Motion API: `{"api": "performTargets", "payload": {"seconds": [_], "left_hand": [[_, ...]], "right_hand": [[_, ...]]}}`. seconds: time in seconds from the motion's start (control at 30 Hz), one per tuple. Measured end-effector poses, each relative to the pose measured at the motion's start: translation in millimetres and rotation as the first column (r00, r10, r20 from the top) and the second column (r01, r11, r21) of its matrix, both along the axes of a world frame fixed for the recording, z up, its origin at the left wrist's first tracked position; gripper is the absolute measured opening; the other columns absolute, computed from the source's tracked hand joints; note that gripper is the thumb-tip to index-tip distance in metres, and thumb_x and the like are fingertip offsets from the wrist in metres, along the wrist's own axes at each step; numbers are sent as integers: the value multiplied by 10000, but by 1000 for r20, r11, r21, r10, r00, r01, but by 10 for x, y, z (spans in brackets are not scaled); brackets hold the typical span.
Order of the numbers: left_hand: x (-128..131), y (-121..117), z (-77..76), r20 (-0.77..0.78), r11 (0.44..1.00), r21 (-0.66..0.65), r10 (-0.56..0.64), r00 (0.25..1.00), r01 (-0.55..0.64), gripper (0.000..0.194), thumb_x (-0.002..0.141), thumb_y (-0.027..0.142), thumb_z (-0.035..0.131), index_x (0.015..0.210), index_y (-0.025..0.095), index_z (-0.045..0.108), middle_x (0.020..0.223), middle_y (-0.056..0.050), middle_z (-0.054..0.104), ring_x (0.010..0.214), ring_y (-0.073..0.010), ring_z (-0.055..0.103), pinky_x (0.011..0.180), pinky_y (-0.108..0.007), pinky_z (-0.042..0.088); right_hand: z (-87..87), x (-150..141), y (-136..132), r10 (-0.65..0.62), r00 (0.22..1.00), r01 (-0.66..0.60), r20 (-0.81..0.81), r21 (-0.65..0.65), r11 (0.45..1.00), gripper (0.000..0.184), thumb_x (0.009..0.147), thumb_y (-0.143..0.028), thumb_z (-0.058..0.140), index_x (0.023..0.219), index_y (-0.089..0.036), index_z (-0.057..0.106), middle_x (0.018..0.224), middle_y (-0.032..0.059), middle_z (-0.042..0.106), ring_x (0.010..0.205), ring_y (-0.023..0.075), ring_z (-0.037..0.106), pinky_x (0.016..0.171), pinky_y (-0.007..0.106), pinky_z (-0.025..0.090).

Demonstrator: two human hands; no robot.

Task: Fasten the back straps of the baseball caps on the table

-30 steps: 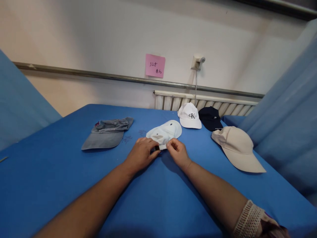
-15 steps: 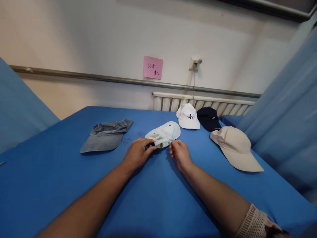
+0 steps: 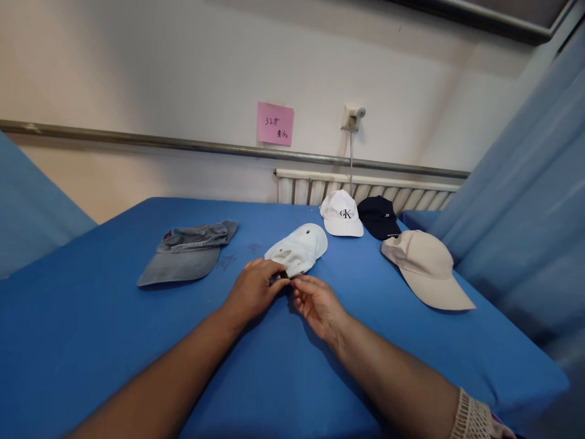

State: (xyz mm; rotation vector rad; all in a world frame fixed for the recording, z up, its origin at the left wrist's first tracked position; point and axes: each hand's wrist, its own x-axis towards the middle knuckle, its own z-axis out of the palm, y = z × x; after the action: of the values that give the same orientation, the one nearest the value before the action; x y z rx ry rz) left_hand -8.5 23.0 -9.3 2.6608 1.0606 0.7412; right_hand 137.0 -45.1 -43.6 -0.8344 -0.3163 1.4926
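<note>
A pale, nearly white baseball cap (image 3: 302, 245) lies in the middle of the blue-covered table, its brim pointing away to the right and its back opening toward me. My left hand (image 3: 255, 285) pinches the near edge of the cap by its back strap, thumb below and fingers on top. From the right, my right hand (image 3: 319, 306) has thumb and forefinger closed at the same strap, close to the left thumb. A small dark piece shows between the fingertips. The exact grip on the strap is partly hidden by the fingers.
To the left lies a crumpled grey cap (image 3: 187, 253). A white cap with black letters (image 3: 342, 213), a dark navy cap (image 3: 378, 217) and a beige cap (image 3: 423, 268) sit at the right. Behind the table are a radiator (image 3: 301, 190) and a metal rail (image 3: 192, 145). Blue curtains (image 3: 521, 195) hang at both sides.
My right hand has moved left and slightly nearer, from the cap's right side to the strap beside my left hand. The whole view has shifted a little.
</note>
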Motion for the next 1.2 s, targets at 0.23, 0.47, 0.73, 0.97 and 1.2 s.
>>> {"api": "performTargets", "payload": {"seconds": [0.23,0.47,0.73,0.97,1.2], "left_hand": [[16,-12,24,-19,997,-10,77,997,-77,189,843,352,628,969,225,691,859,-29,721,828,-228,619,771,-352,423],[27,-39,39,-99,987,152,73,992,-57,237,894,345,582,1062,219,692,949,-64,746,856,-254,628,811,-392,406],[48,-80,50,-130,989,139,64,990,-45,234,899,334,571,1053,210,696,941,-76,745,846,-260,628,809,-403,401],[55,-101,25,-107,994,105,36,994,-24,184,871,320,610,1001,214,687,933,-65,735,854,-242,614,840,-396,394],[82,-158,29,-147,989,144,-11,989,33,163,891,320,581,964,204,670,899,-73,704,874,-254,591,862,-414,384]], "right_hand": [[-16,3,8,-43,999,42,3,72,997,280,585,-161,820,808,-197,654,755,-25,640,616,91,548,527,212,395],[-24,20,24,-70,994,60,81,118,991,281,583,-223,837,800,-193,661,768,-27,643,632,85,542,556,210,386],[-74,21,37,-95,981,75,171,119,990,303,586,-291,856,776,-185,646,749,-21,651,626,91,556,566,218,378],[-99,18,63,-109,974,89,198,106,990,298,602,-329,857,710,-175,626,671,-28,608,599,88,530,547,216,372],[-101,43,54,-121,982,109,144,86,990,320,617,-362,847,693,-166,607,647,-31,596,558,78,506,528,211,371]]}}
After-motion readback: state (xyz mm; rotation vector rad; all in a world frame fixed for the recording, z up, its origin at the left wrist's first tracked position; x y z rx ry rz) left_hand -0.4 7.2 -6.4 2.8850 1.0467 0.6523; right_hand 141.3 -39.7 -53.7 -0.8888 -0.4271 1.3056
